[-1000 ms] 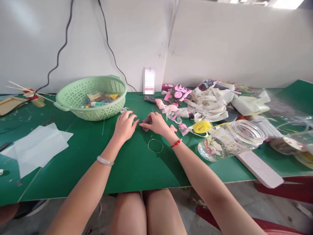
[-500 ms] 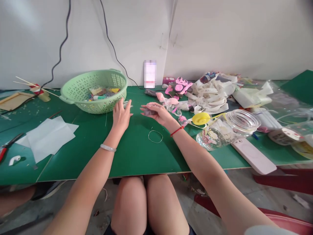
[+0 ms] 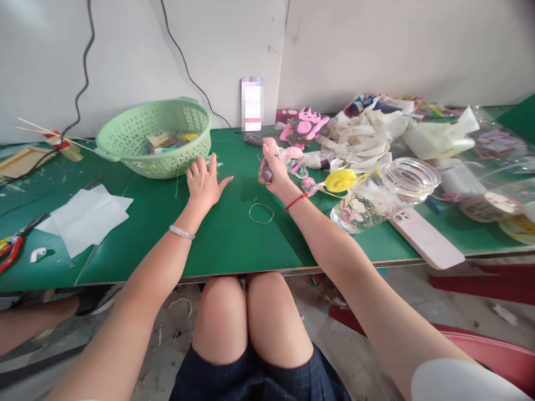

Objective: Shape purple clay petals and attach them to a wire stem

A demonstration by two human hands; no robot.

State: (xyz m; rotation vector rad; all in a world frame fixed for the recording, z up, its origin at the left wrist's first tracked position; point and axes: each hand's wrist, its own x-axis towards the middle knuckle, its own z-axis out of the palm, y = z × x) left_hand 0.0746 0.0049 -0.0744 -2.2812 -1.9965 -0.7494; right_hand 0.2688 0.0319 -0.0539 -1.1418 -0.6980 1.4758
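My left hand (image 3: pixel 204 184) rests on the green table with its fingers spread and nothing held. Its fingertips are by the front of a light green plastic basket (image 3: pixel 159 166), beside some clear scraps (image 3: pixel 215 161). Closed round a small dark greyish-purple object (image 3: pixel 266 173) is my right hand (image 3: pixel 276 172), thumb uppermost. The fingers cover most of that object, so its kind cannot be made out. Between my hands and nearer to me, a thin wire loop (image 3: pixel 261 221) lies on the table.
Pink wrapped pieces (image 3: pixel 292 151), white strips (image 3: pixel 355 139) and a clear jar (image 3: pixel 368 200) on its side crowd the right. A pale pink phone (image 3: pixel 426 239) overlaps the table edge. White paper (image 3: pixel 90 220), red-handled pliers (image 3: pixel 16 245) and an earbud (image 3: pixel 38 254) lie left.
My right hand has turned thumb-up and closed more tightly round the dark object, shifting slightly right. My left hand's thumb has spread outward. The whole view has tilted down a little.
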